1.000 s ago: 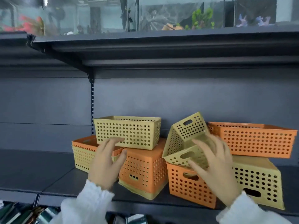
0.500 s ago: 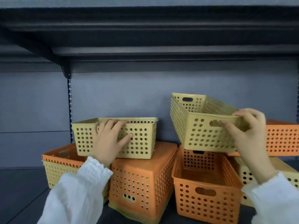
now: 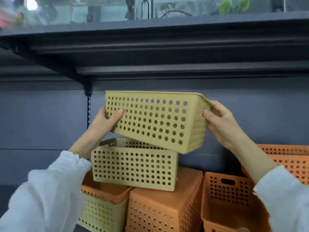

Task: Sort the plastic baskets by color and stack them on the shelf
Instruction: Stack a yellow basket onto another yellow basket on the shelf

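Observation:
I hold a yellow perforated basket point(image 3: 153, 121) in the air with both hands, tilted down to the right. My left hand point(image 3: 105, 123) grips its left end and my right hand point(image 3: 219, 121) grips its right end. It hovers just above a second yellow basket point(image 3: 133, 166), which stands upright on an overturned orange basket point(image 3: 163, 210). An orange basket nested in a yellow one point(image 3: 103, 203) sits at lower left. An open orange basket point(image 3: 227, 195) stands at lower right, and another orange basket point(image 3: 291, 158) is at the far right.
A dark upper shelf point(image 3: 167, 52) overhangs close above the lifted basket. A slotted upright rail point(image 3: 89, 111) and grey back panel point(image 3: 41, 123) lie behind. Glass tanks with plants point(image 3: 234, 5) stand on top.
My right hand carried the tilted yellow basket from the right pile leftward and up. My left hand left the resting yellow basket and took hold of the lifted one's left end.

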A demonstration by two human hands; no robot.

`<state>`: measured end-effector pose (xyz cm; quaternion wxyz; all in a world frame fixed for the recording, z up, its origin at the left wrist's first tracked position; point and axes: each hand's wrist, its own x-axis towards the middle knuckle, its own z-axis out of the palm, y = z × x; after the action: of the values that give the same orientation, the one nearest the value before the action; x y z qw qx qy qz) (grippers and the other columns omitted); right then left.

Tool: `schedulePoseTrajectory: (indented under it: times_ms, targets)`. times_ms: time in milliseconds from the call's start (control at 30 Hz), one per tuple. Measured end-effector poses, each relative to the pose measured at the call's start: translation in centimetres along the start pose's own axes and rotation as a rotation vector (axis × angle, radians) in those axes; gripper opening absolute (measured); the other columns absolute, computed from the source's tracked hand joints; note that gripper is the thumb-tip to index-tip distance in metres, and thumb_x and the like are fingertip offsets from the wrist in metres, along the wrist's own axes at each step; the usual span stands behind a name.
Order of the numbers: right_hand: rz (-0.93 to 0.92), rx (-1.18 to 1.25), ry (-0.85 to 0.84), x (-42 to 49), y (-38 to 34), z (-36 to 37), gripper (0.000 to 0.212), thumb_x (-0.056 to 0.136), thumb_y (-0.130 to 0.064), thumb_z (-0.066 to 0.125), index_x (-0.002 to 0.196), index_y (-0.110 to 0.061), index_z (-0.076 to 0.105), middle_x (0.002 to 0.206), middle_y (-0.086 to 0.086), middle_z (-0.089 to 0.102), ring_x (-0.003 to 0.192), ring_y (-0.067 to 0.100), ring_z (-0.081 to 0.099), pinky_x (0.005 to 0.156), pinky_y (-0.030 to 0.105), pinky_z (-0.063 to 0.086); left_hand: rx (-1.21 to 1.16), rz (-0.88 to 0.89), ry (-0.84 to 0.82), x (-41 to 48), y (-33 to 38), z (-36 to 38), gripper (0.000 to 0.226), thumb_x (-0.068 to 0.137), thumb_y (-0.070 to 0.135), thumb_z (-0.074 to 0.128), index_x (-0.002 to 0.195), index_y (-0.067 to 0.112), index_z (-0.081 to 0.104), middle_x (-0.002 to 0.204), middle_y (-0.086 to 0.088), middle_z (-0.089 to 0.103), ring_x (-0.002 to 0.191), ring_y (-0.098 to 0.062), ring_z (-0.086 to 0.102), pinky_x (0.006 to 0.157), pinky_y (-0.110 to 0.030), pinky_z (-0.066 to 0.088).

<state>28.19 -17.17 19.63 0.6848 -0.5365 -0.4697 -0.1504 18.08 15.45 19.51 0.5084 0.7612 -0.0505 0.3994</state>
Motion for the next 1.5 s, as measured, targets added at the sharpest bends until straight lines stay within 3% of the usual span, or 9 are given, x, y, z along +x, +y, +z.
schedulePoseTrajectory:
  times_ms: [167, 367, 467, 567, 900, 1000, 1133, 1267, 1500]
  targets:
    - [0.119, 0.143, -0.158, 0.7, 1.9, 2.0, 0.062, 0.072, -0.037, 0.081, 0.127, -0.024, 0.055, 0.120, 0.002, 0.057, 0.098, 0.016, 0.060, 0.088, 0.036, 0.048, -0.019, 0.049, 0.171, -0.2, -1.6, -1.8, 0.033, 0.089, 0.030, 0.062, 0.118, 0.017, 0.053, 0.103, 0.001, 0.066, 0.089, -0.013, 0.066, 0.073, -0.030, 0.055]
    - [0.276, 0.303, -0.063, 1.2, 1.9, 6.0, 0.087, 0.069, -0.069, 0.064, 0.145, -0.042, 0.032, 0.144, -0.010, 0.045, 0.119, 0.013, 0.046, 0.115, 0.048, 0.020, -0.015, 0.080, 0.436, -1.1, -2.7, -1.9, 0.058, 0.076, 0.032, 0.077, 0.122, 0.019, 0.044, 0.102, 0.010, 0.061, 0.091, -0.004, 0.061, 0.074, -0.026, 0.052]
    - [0.286, 0.090, -0.111, 0.9, 2.3, 7.7, 0.069, 0.087, -0.068, 0.036, 0.150, -0.046, 0.017, 0.147, -0.010, 0.037, 0.128, 0.007, 0.042, 0.115, 0.042, 0.023, 0.098, 0.006, 0.411, -1.2, -4.0, -1.3, 0.075, 0.072, 0.040, 0.079, 0.128, 0.013, 0.039, 0.116, 0.002, 0.060, 0.099, -0.013, 0.059, 0.079, -0.027, 0.047]
    - [0.288, -0.114, -0.165, 0.5, 2.8, 8.4, 0.087, 0.063, -0.087, 0.048, 0.142, -0.058, 0.026, 0.160, -0.018, 0.018, 0.144, 0.004, 0.021, 0.120, 0.045, 0.012, 0.131, 0.008, 0.364, -1.7, -4.7, -0.9, 0.079, 0.074, 0.042, 0.077, 0.133, 0.012, 0.034, 0.129, -0.003, 0.053, 0.105, -0.013, 0.052, 0.083, -0.027, 0.041]
    - [0.134, -0.332, -0.089, -3.1, 1.6, 8.1, 0.053, 0.096, -0.047, 0.042, 0.146, -0.045, 0.024, 0.141, -0.014, 0.023, 0.129, 0.003, 0.038, 0.091, 0.014, 0.033, 0.037, 0.019, 0.149, -2.2, -5.4, -4.1, 0.084, 0.080, 0.043, 0.070, 0.145, 0.038, 0.018, 0.124, -0.005, 0.059, 0.105, -0.019, 0.064, 0.084, -0.033, 0.052]
    - [0.159, -0.432, -0.133, -4.0, 2.4, 8.3, 0.042, 0.096, -0.048, 0.043, 0.136, -0.051, 0.032, 0.134, -0.012, 0.028, 0.132, 0.010, 0.031, 0.109, 0.029, 0.027, 0.120, -0.104, 0.031, -3.1, -6.3, -4.8, 0.100, 0.064, 0.063, 0.071, 0.145, 0.030, 0.023, 0.134, -0.006, 0.056, 0.118, -0.024, 0.058, 0.098, -0.048, 0.048]
    - [0.205, -0.470, -0.078, -5.2, 4.4, 8.4, 0.023, 0.097, -0.045, 0.043, 0.115, -0.045, 0.058, 0.138, -0.010, 0.032, 0.140, 0.013, 0.022, 0.115, 0.036, 0.020, 0.134, -0.133, 0.084, -5.0, -7.7, -4.5, 0.082, 0.078, 0.049, 0.065, 0.143, 0.013, 0.030, 0.147, -0.007, 0.040, 0.120, -0.011, 0.041, 0.093, -0.030, 0.042]
    - [0.245, -0.440, -0.050, -6.8, 5.6, 9.4, 0.025, 0.093, -0.047, 0.051, 0.114, -0.058, 0.043, 0.139, -0.011, 0.027, 0.133, 0.011, 0.032, 0.106, 0.034, 0.036, -0.041, -0.188, 0.018, -6.9, -9.5, -4.6, 0.102, 0.073, 0.046, 0.069, 0.147, 0.042, -0.001, 0.155, -0.004, 0.023, 0.131, -0.009, 0.027, 0.109, -0.048, 0.032]
    - [0.281, -0.224, 0.008, -6.8, 6.2, 10.0, 0.036, 0.095, -0.041, 0.052, 0.127, -0.051, 0.042, 0.135, -0.001, 0.052, 0.118, 0.012, 0.057, 0.092, 0.031, 0.049, -0.199, -0.151, 0.004, -7.6, -8.4, -5.1, 0.073, 0.069, 0.030, 0.075, 0.123, 0.039, 0.026, 0.129, -0.007, 0.056, 0.112, -0.024, 0.060, 0.084, -0.042, 0.055]
